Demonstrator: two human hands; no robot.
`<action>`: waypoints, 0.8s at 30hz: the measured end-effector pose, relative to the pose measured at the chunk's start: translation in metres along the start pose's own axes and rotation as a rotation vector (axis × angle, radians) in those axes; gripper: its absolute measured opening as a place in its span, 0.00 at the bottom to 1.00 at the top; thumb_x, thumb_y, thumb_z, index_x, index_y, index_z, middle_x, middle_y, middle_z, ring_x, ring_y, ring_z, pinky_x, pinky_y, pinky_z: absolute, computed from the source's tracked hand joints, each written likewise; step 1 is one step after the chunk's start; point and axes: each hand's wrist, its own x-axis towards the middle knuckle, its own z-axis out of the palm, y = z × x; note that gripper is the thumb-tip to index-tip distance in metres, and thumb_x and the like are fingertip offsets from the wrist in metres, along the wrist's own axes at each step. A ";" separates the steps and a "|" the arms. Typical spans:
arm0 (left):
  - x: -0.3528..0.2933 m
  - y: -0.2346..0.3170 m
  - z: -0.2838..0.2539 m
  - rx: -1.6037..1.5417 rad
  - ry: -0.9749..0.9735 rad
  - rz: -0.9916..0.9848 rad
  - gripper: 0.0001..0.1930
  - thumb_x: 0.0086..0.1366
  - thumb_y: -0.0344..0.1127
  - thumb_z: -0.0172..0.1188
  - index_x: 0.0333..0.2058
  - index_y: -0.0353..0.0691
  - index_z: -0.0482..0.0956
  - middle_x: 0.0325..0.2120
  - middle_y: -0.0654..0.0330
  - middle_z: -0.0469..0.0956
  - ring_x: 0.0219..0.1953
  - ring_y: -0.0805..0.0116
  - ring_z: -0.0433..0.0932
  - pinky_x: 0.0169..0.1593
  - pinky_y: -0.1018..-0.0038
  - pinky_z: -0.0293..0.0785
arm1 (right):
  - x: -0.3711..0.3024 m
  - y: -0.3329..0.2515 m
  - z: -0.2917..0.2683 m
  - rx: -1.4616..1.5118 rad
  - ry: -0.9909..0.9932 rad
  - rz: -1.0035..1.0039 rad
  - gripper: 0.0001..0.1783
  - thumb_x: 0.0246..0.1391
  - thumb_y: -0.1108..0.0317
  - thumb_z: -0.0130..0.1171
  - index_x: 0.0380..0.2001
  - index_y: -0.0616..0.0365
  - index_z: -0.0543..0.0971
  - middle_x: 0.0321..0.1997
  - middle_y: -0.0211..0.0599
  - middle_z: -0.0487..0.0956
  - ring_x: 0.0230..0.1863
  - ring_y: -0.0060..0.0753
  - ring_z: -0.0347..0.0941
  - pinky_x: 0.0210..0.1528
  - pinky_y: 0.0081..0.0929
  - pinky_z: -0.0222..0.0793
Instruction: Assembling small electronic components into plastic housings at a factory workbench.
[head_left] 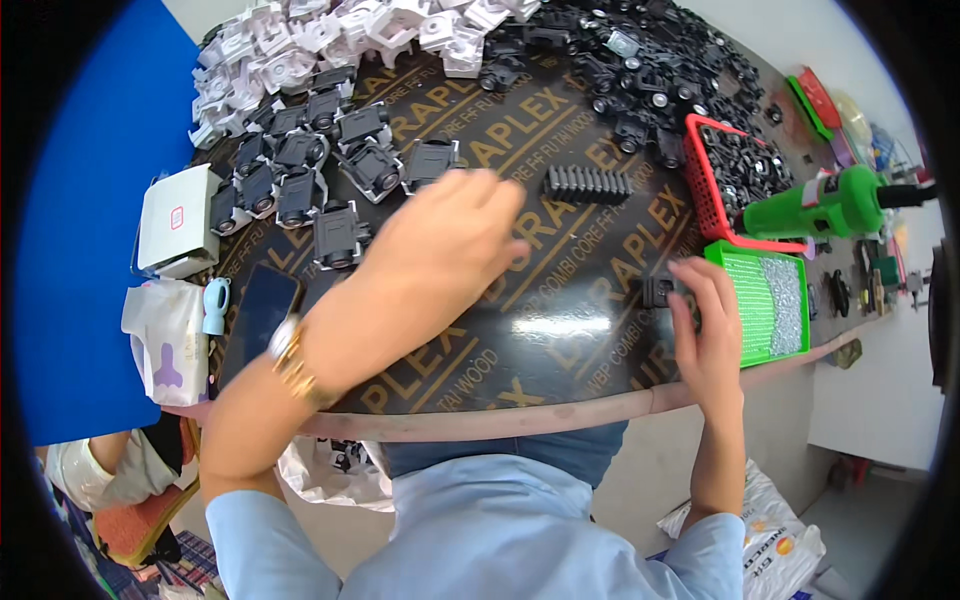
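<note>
My left hand [455, 232], wearing a gold bracelet watch [287, 345], is over the middle of the dark printed board, smeared by motion. Its fingers are mostly hidden behind the back of the hand, so anything in them cannot be made out. Close beyond it lie black housings with white brackets [372, 168]. On the right, my right hand [712, 325] has its thumb and forefinger apart beside a small black block [657, 292]; whether they touch it is unclear. A row of thin black ribbed parts [588, 185] stands between the hands, farther back.
White plastic brackets [320, 40] and black parts [650, 75] are heaped at the back. At right are a red basket [697, 180], a green screw tray [775, 358] and a green electric screwdriver [815, 207]. A white box [178, 225] and phone [268, 305] lie left. Another person's sleeve [85, 475] shows lower left.
</note>
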 end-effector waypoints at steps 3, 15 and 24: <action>0.046 -0.019 0.051 -0.005 0.022 0.070 0.19 0.60 0.26 0.61 0.50 0.30 0.69 0.39 0.45 0.76 0.42 0.45 0.77 0.46 0.58 0.75 | 0.039 0.005 0.012 0.052 -0.091 -0.107 0.16 0.55 0.80 0.57 0.48 0.63 0.76 0.50 0.48 0.75 0.50 0.55 0.72 0.53 0.40 0.69; 0.041 0.044 0.084 -0.036 -0.044 0.053 0.23 0.54 0.32 0.68 0.47 0.36 0.70 0.41 0.50 0.74 0.41 0.50 0.78 0.45 0.61 0.77 | 0.023 0.025 -0.023 0.099 -0.404 0.223 0.09 0.59 0.80 0.50 0.42 0.62 0.74 0.33 0.49 0.78 0.36 0.53 0.77 0.40 0.37 0.73; 0.031 0.063 0.109 -0.541 -0.046 -0.010 0.26 0.50 0.25 0.71 0.47 0.36 0.69 0.42 0.50 0.76 0.48 0.47 0.75 0.51 0.60 0.73 | -0.006 0.015 0.007 0.574 -0.312 0.267 0.19 0.56 0.86 0.46 0.49 0.64 0.77 0.32 0.38 0.70 0.32 0.32 0.72 0.38 0.26 0.72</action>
